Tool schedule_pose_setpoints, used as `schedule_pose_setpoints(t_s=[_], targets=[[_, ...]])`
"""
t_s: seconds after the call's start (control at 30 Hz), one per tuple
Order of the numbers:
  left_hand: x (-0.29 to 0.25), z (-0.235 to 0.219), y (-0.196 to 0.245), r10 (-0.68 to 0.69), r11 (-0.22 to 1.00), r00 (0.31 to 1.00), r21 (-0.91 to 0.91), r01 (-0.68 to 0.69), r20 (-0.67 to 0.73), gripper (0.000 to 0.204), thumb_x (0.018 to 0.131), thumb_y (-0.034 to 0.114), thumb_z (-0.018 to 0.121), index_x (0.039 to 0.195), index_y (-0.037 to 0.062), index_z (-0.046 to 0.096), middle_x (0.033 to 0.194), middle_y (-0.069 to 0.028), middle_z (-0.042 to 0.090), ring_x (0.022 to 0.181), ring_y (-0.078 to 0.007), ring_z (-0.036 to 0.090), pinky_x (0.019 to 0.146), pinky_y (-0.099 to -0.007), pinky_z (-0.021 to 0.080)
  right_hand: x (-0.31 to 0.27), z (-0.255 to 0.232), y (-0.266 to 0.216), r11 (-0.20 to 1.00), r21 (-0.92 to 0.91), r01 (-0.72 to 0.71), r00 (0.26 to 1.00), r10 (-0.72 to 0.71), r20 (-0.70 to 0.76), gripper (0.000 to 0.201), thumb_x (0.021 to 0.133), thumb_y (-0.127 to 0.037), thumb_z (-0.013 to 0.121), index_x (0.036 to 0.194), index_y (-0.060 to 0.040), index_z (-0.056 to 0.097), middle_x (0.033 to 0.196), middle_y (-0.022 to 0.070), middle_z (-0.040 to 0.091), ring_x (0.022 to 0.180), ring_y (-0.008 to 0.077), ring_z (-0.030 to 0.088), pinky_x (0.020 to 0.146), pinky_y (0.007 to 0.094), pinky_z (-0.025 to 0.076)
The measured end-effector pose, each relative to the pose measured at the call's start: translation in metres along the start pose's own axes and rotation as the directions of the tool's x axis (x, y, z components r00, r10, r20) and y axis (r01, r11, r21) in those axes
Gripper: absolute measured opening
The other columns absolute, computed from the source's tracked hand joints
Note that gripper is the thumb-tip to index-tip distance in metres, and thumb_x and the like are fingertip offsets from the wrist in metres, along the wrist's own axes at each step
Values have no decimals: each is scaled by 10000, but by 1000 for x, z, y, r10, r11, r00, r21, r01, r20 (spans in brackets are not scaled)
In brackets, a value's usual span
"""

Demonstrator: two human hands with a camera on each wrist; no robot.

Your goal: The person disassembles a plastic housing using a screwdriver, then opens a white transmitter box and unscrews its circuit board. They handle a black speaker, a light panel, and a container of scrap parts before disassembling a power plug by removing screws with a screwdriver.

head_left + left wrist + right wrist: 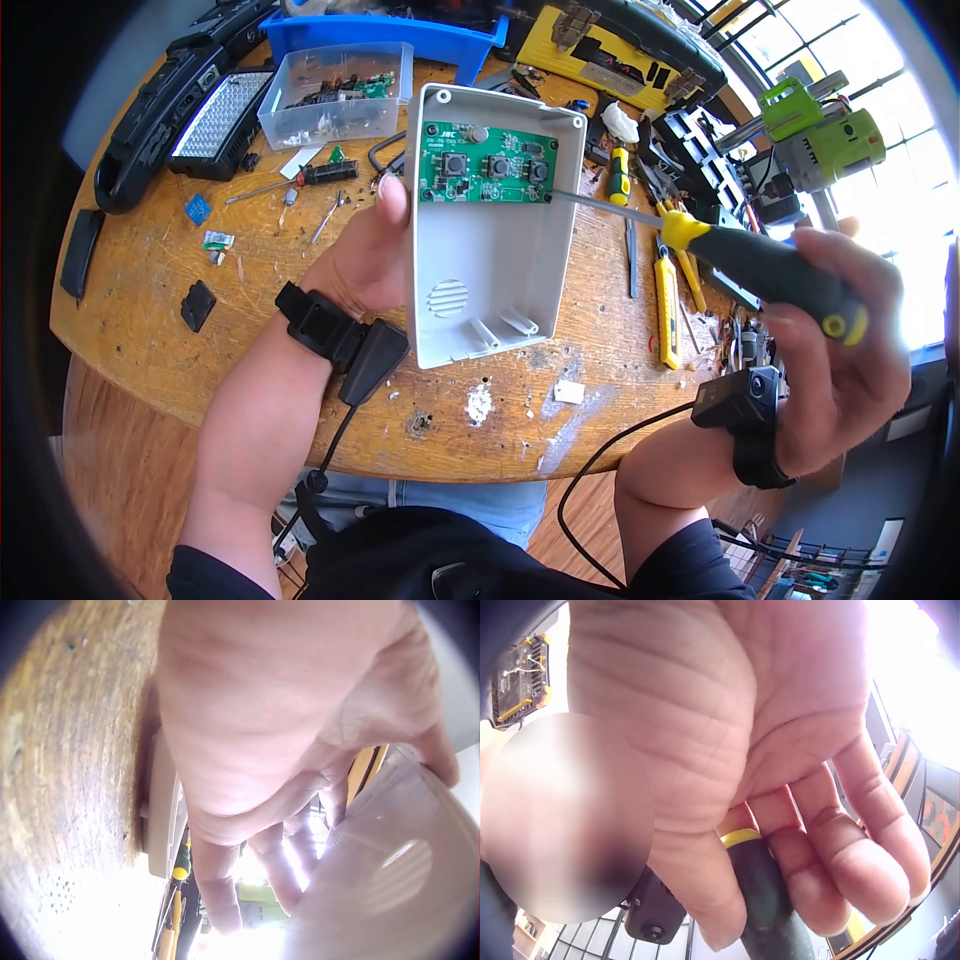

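Wooden workbench: spans the scene. Clear bin: far left on bench. Pale housing: centre, raised over bench, open side showing; left hand grips its left side, thumb at the edge. Screwdriver: right hand holds handle, fingers curled; shaft points left to green circuit board, fitted in housing's far end. Tip contact: cannot tell.

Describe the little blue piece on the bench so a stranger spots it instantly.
Find the light panel on the workbench's left side. Just nearer the person lies the little blue piece, roughly square, its colour unlike the neighbouring green-white scrap and black piece.
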State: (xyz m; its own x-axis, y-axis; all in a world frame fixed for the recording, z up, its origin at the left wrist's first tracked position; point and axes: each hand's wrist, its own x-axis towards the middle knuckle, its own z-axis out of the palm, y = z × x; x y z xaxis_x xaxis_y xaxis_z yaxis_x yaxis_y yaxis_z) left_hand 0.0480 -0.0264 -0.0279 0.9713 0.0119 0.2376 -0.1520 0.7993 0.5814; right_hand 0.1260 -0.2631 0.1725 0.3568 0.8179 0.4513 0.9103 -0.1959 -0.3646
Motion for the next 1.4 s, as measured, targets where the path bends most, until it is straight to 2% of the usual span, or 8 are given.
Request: schedule_pose_setpoints(t_s=[0.03, 0.1, 0.13, 0.27, 1.0, 1.17, 1.27, 1.4], targets=[[0, -1, 0, -5, 1000, 1000, 11, 5, 11, 936, 642, 608, 705, 1325, 39, 411, 1283, -137, 508, 1178, -254, 493, 985, -433, 406, -1, -1, 3, 1000, 0, 1, 1000, -1, 1, 401, 758, -74, 656, 1102, 94, 536, 1005, 180, 589, 906, 228, 578, 823, 308, 452], [0, -1, 0, -9, 1000, 1000, 22, 8, 21, 931, 648, 610, 700, 1324, 39, 412, 1284, -133, 507, 1177, -251, 494, 984, -427, 406, -1, -5, 8, 970, 122, 211, 977, -214, 7, 409, 763, -64, 643, 1132, 70, 529, 950, 207, 582, 861, 250, 582, 764, 328, 476], [0, -2, -1, -20, 1000, 1000, 4, 20, 23, 923, 656, 607, 696, 1326, 40, 410, 1285, -131, 507, 1177, -249, 494, 986, -426, 403, 7, -9, 13, 925, 55, 376, 920, -380, 98, 411, 764, -41, 627, 1151, 48, 523, 908, 240, 580, 813, 262, 596, 713, 320, 494], [-1, 1, -1, -30, 999, 999, -11, 30, 25, 891, 680, 593, 690, 1326, 47, 410, 1280, -126, 513, 1175, -244, 495, 986, -424, 401, 16, 1, 10, 885, 136, 445, 866, -464, 184, 432, 739, 0, 630, 1153, 47, 515, 910, 280, 585, 799, 273, 614, 697, 292, 500], [-7, 6, 3, -68, 997, 998, 25, 68, 0, 880, 671, 581, 710, 1321, 62, 422, 1266, -127, 523, 1180, -243, 492, 989, -432, 399, 17, 18, 11, 879, 110, 464, 880, -472, 60, 397, 739, 39, 624, 1124, 69, 531, 961, 287, 581, 856, 301, 613, 721, 315, 516], [-5, 5, 4, -86, 996, 996, 28, 86, 7, 884, 683, 563, 713, 1334, 57, 395, 1282, -131, 508, 1185, -246, 487, 988, -425, 403, 14, 16, -20, 952, -81, 294, 948, -281, 149, 363, 746, 13, 634, 1100, 41, 557, 898, 262, 604, 829, 278, 616, 695, 313, 498], [-5, 6, 4, -82, 996, 997, 30, 83, -8, 887, 689, 548, 717, 1339, 48, 379, 1289, -137, 498, 1185, -247, 487, 990, -418, 404, 18, 10, -16, 857, -220, 466, 874, -408, 262, 376, 734, -43, 683, 1083, 31, 567, 835, 228, 620, 755, 259, 618, 636, 299, 481], [-6, 8, 8, -108, 991, 994, 78, 108, 1, 887, 697, 530, 723, 1331, 17, 376, 1278, -149, 502, 1179, -253, 491, 998, -412, 398, 14, 10, -18, 883, -154, 443, 881, -397, 258, 477, 664, -111, 767, 1057, 65, 561, 794, 174, 630, 643, 240, 611, 574, 290, 475]])
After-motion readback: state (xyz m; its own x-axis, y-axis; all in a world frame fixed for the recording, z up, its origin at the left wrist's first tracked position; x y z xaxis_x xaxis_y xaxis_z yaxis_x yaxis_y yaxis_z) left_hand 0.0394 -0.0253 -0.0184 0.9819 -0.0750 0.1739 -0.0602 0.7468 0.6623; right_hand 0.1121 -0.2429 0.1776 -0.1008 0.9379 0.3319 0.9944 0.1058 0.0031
